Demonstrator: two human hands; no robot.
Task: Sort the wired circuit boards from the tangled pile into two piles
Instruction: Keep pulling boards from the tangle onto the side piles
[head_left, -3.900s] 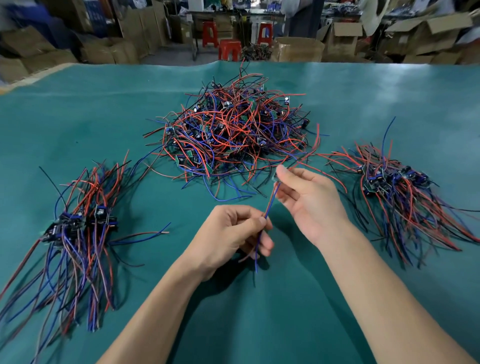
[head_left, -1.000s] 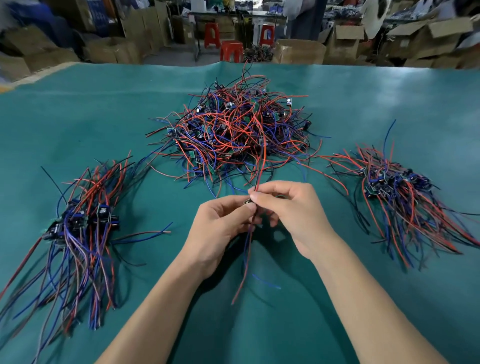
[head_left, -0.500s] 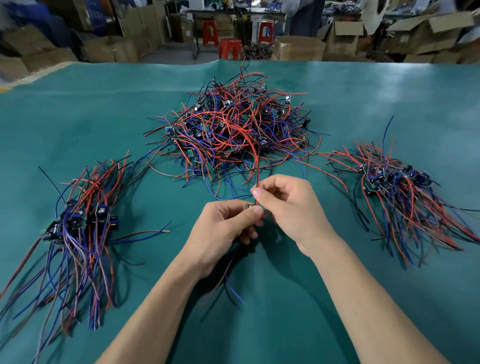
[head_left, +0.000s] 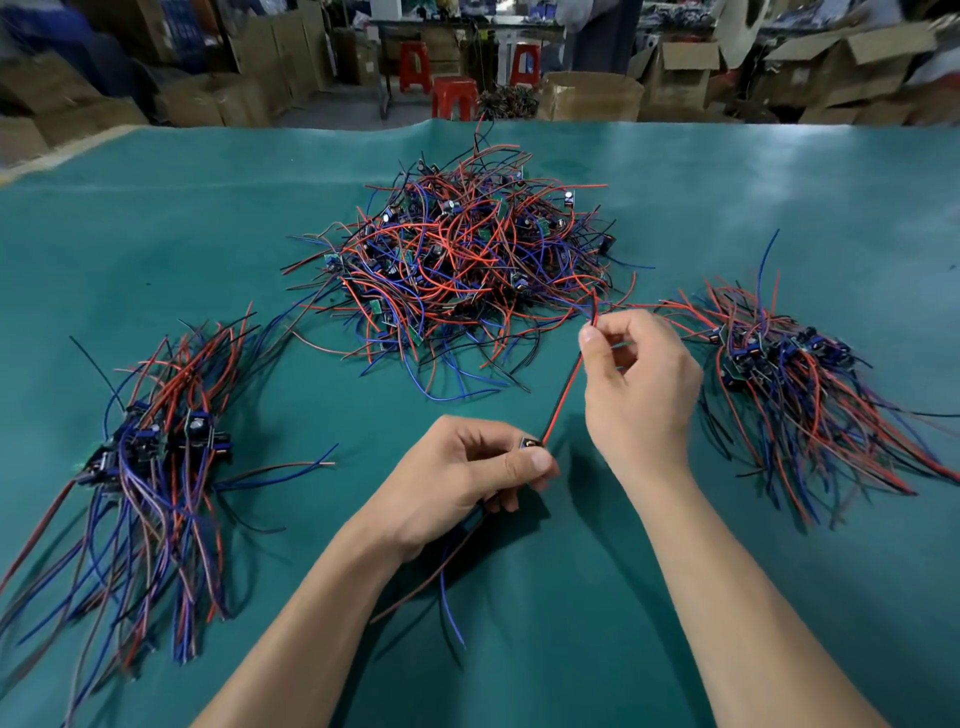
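Small wired circuit board (head_left: 531, 444) sits at frame centre, pinched in the left hand (head_left: 457, 478); its other leads trail toward 6 o'clock. Right hand (head_left: 636, 387) pinches the red-black lead (head_left: 563, 392), drawn taut toward 1 o'clock. Judged light; wires limp and snag-prone, so hold by the board edge. Tangled pile (head_left: 457, 270) at 12 o'clock, left sorted pile (head_left: 150, 457) at 9, right sorted pile (head_left: 789, 374) at 3, all on the green worktop (head_left: 779, 597). Pile's stray wires near the right hand's grip could catch.
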